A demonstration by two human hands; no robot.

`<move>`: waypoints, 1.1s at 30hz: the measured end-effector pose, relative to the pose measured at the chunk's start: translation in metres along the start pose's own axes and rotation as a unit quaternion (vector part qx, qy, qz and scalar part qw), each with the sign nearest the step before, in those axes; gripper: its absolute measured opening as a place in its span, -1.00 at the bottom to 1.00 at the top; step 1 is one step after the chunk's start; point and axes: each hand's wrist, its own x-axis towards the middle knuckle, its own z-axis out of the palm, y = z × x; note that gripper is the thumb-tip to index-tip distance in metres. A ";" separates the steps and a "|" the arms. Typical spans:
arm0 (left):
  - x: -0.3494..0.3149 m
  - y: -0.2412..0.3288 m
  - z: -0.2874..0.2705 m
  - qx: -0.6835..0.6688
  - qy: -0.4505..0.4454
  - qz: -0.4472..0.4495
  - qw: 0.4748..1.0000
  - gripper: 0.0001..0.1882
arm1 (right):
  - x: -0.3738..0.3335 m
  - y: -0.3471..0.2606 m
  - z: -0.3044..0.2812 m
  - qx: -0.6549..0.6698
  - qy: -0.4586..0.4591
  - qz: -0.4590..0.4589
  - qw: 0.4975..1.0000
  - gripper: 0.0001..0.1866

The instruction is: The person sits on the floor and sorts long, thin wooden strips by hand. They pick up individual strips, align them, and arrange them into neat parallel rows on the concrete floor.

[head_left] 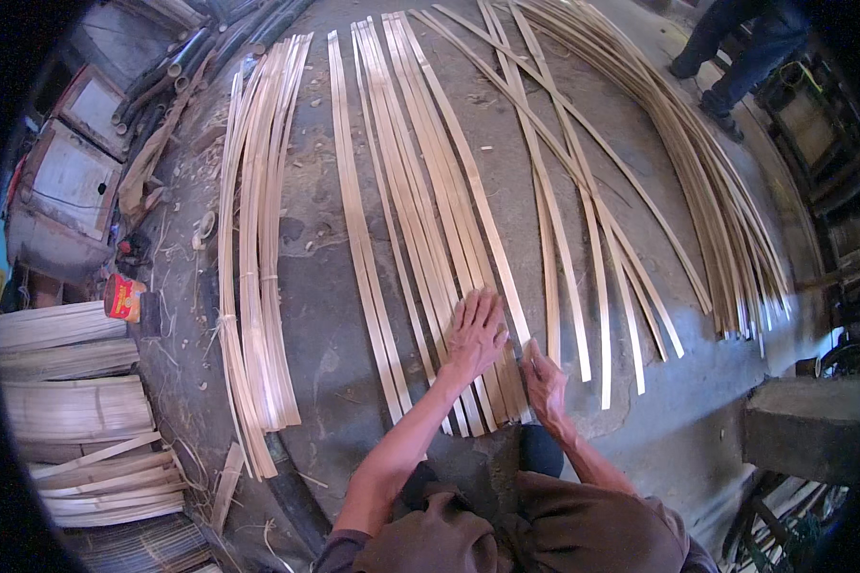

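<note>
My left hand lies flat, fingers stretched out, across the near part of several long pale bamboo strips laid side by side on the floor. Just right of it, my right hand is closed at the near end of the rightmost strip of this row; its fingertips are partly hidden. A narrower group of strips lies a little to the left. Beyond my right hand, several loose strips cross one another.
Tied strip bundles lie at left, and a large curved bundle at right. Stacked shorter slats and a red-and-yellow tin line the left side. A person's legs stand far right, above a concrete block. Dark poles lie far left.
</note>
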 end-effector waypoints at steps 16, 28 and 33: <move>-0.001 -0.008 0.009 0.006 -0.013 0.006 1.000 -0.21 | -0.005 0.003 -0.011 -0.144 -0.095 -0.010 0.985 -0.55; 0.001 -0.006 0.003 -0.010 -0.036 0.004 0.999 -0.23 | -0.006 0.009 -0.008 -0.140 -0.097 -0.037 0.985 -0.52; 0.000 -0.007 0.001 -0.004 -0.030 0.015 0.999 -0.22 | -0.013 0.008 -0.009 -0.070 -0.034 -0.049 0.996 -0.46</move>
